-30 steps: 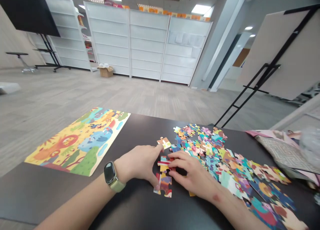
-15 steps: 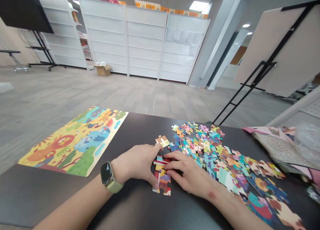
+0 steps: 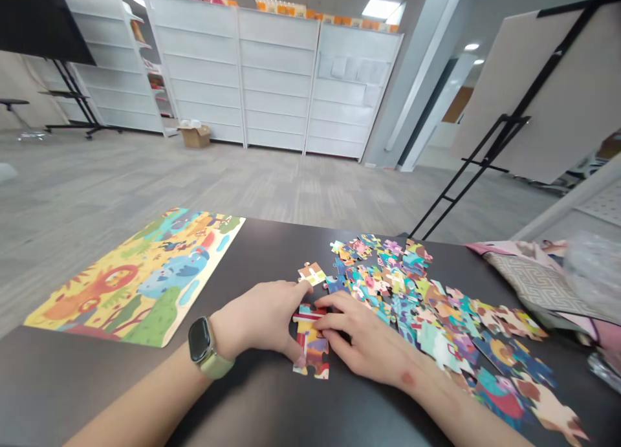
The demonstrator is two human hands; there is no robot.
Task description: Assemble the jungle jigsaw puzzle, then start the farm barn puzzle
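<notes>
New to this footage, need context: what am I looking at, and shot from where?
No machine here: just a person's bare left hand and right hand, seen by a camera worn on their head, looking forward and down. On the dark table lie a printed animal picture at left and many loose puzzle pieces at right. Between the hands is a small puzzle cluster: the left thumb rests on it, and the right fingers appear to touch it.

Head cam looks fwd & down over nearby tbl [image 3: 272, 246] to far shelves [image 3: 276, 85].
</notes>
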